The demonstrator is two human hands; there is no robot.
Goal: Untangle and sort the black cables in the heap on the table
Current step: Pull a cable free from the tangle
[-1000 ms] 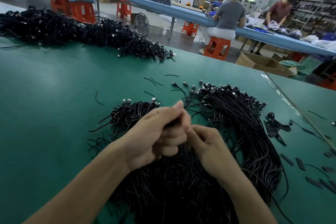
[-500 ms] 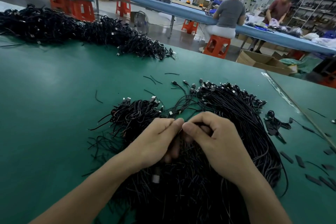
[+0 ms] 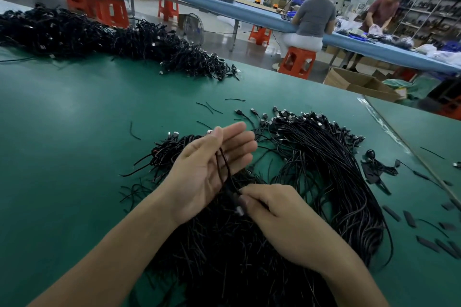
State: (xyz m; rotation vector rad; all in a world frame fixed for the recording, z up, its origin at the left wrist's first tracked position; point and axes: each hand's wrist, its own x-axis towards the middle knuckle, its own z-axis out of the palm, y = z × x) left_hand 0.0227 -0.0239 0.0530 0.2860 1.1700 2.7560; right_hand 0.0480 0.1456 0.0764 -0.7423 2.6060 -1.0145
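Left hand: the left hand is held palm-up over the pile, fingers and thumb stretched almost straight and gripping nothing; a thin black cable lies loose across the palm.
Right hand: the right hand has its fingers curled, with thumb and forefinger pinching that same cable near its plug end, just below the left palm.
Task's thing: the heap of tangled black cables lies on the green table directly under both hands. A combed bundle of black cables arcs just to its right, plugs together at the far end.
Risk, snagging: the cable's lower run seems to dip into the heap, so a sharp pull would likely drag neighbouring strands up or tighten a knot.
Risk, slipping: with the left palm flat, the cable could slide off and fall back into the tangle.
Risk, mixing: the heap touches the bundle, so lifted strands may spill across.
Hidden: the right fingertips cover the plug, so its type is unclear. One strand or two on the palm, I cannot tell. The heap's near edge is cut off by the frame.
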